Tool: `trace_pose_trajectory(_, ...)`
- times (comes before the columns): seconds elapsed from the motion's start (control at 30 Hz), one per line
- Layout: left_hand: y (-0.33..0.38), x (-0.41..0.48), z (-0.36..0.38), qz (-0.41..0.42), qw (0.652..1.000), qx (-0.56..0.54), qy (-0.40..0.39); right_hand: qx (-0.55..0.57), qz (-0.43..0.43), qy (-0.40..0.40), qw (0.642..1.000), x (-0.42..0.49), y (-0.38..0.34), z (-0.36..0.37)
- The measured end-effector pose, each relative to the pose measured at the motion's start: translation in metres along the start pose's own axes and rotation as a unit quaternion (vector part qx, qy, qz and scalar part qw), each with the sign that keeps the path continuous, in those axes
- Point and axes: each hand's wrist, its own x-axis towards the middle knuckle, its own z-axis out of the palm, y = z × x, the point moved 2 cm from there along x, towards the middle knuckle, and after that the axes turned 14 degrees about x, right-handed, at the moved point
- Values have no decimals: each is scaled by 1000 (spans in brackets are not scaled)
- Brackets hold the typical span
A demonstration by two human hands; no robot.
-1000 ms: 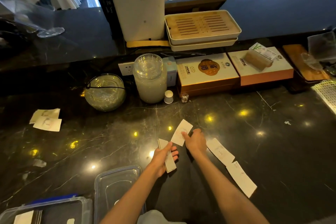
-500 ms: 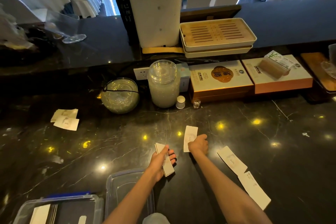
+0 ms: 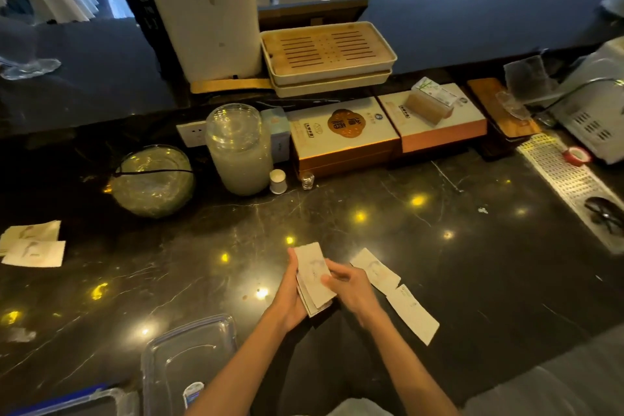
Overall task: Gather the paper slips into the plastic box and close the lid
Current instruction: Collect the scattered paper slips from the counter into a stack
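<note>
My left hand [image 3: 291, 297] grips a small stack of white paper slips [image 3: 312, 277] above the dark marble counter. My right hand [image 3: 351, 287] presses its fingers onto the top slip of that stack. Two more slips lie flat just right of my hands, one nearer the back [image 3: 376, 268] and one nearer me [image 3: 413, 314]. Two others [image 3: 32, 246] rest far to the left. The clear plastic lid [image 3: 189, 358] lies at the bottom, left of my left forearm. A corner of the plastic box [image 3: 101, 398] with a blue edge shows at the bottom left.
Along the back of the counter [image 3: 472, 263] stand a round glass bowl [image 3: 153, 181], a tall glass jar [image 3: 239, 149], two flat gift boxes [image 3: 344, 135] and a stacked tea tray [image 3: 327, 54]. A white perforated drain mat [image 3: 567, 186] runs along the right.
My right hand picked the slip off the counter and brought it onto the stack in my left hand. The view shifted left, so the two far-left slips sit nearer the frame edge.
</note>
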Motion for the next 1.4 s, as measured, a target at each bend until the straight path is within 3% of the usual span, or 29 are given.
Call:
trace_pose_trajectory(0.13,-7,11,21,8,998,52,30,-184,-26,40,982,-10,0,-10)
trace_pose_trajectory(0.2,-12,15,30,6,994,98,57,-375,-56,68,923,-11,-2,-14)
trace_pose_trajectory(0.27,-17,20,34,-1,992,103,76,-475,-82,107,870,-9,-6,-23)
trace_pose_trajectory(0.4,-17,29,31,1,989,94,112,-435,-56,215,872,11,-20,-67)
trace_pose_trajectory(0.57,-17,29,16,-12,983,109,146,-475,12,181,861,38,-4,-108)
trace_pose_trajectory(0.73,-16,20,14,12,988,71,139,-542,37,190,818,51,14,-106)
trace_pose_trajectory(0.8,-12,14,17,38,988,56,136,-534,35,199,821,54,13,-104)
trace_pose_trajectory(0.87,-8,9,19,55,987,54,139,-486,8,202,850,55,11,-100)
trace_pose_trajectory(1.0,-2,4,18,82,984,57,146,-159,-28,180,970,38,6,-75)
trace_pose_trajectory(1.1,-3,2,22,85,984,91,127,27,22,114,993,17,11,-43)
trace_pose_trajectory(1.27,-3,-3,30,74,987,88,112,41,31,84,995,-7,27,-20)
trace_pose_trajectory(1.4,-13,0,30,68,988,100,100,-49,5,66,997,-14,29,-26)
